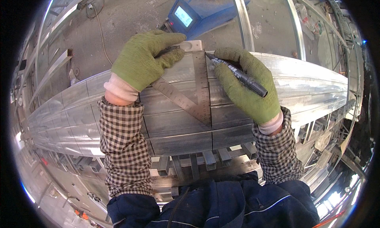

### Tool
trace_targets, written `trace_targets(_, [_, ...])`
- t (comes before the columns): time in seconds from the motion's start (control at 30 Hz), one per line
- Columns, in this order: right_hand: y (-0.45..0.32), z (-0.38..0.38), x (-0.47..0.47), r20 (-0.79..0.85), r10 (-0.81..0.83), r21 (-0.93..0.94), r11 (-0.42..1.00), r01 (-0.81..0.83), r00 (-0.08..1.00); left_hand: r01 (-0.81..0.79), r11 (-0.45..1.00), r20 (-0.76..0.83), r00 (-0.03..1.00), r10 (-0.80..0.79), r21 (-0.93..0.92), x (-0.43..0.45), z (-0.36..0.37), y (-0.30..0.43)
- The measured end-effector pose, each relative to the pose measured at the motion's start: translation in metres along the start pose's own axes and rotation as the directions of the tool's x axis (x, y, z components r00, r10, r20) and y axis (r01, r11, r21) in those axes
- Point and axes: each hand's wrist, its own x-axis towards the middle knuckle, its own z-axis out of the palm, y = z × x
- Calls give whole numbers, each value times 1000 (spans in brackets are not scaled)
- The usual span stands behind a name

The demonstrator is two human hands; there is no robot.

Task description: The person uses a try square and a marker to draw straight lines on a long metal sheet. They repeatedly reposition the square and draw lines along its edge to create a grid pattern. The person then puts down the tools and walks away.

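My left hand (148,58), in a green coated glove, grips the stock of a metal triangular set square (202,82) between thumb and fingers. The square lies flat across several rectangular metal tubes (175,121) placed side by side, its stock at their far edge. In my right hand (252,82), gloved alike, is a black marker pen (240,75). Its dark tip points to the square's upright graduated edge near the stock; whether it touches the metal I cannot tell. Dark lines cross the tubes along that edge and at spaced places to the left.
Beyond the tubes, a blue machine with a lit screen (183,16) stands near the floor. Long metal bars (243,20) run away from the far edge. Shorter square tube ends (209,161) stick out below the near edge. A cable (101,32) trails on the floor.
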Motion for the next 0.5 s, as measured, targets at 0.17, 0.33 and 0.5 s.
trace_targets(0.17, [-8,-8,-12,54,-10,-82,997,14,998,-13,1000,-10,1000,13,23,0,0,0])
trace_targets(0.33, [-14,-14,-26,117,-37,-119,992,51,992,-14,1000,-2,1000,14,-24,-1,0,2])
trace_targets(0.5, [-36,-31,-46,195,92,-231,972,-45,976,27,998,29,999,-25,-57,0,0,1])
